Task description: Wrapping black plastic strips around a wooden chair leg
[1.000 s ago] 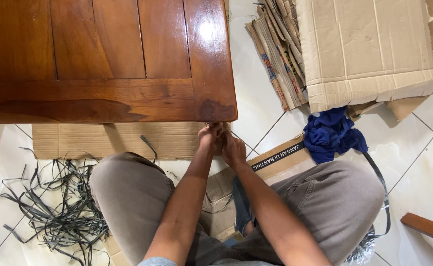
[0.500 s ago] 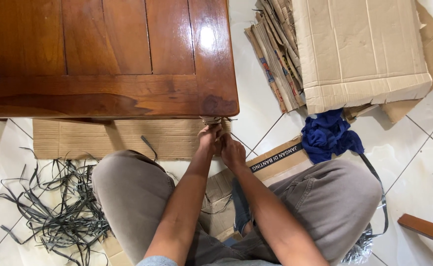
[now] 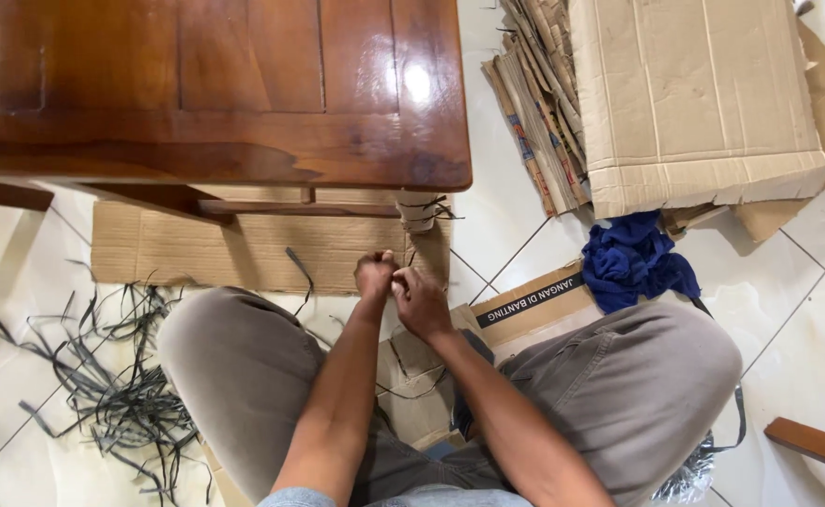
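Note:
My left hand (image 3: 375, 274) and my right hand (image 3: 420, 302) are pressed together in closed fists above my knees, just in front of a table leg wrapped in cardboard (image 3: 419, 212). Thin black strap (image 3: 413, 252) runs from between my fists up to that leg, where more strap loops around the wrap. Both hands seem to pinch the strap; its end is hidden in my fingers. The glossy brown wooden table (image 3: 244, 141) stands over the leg. I sit on the floor in grey trousers.
A pile of cut black straps (image 3: 112, 376) lies on the tiles at left. Flat cardboard (image 3: 197, 249) lies under the table. Folded cardboard boxes (image 3: 694, 103) are stacked at top right, with a blue cloth (image 3: 633, 258) below them. A wooden piece (image 3: 816, 443) shows at the right edge.
My hands have drawn back from the table corner toward my body, staying together. The view has shifted, so the wrapped leg and the table's underframe now show.

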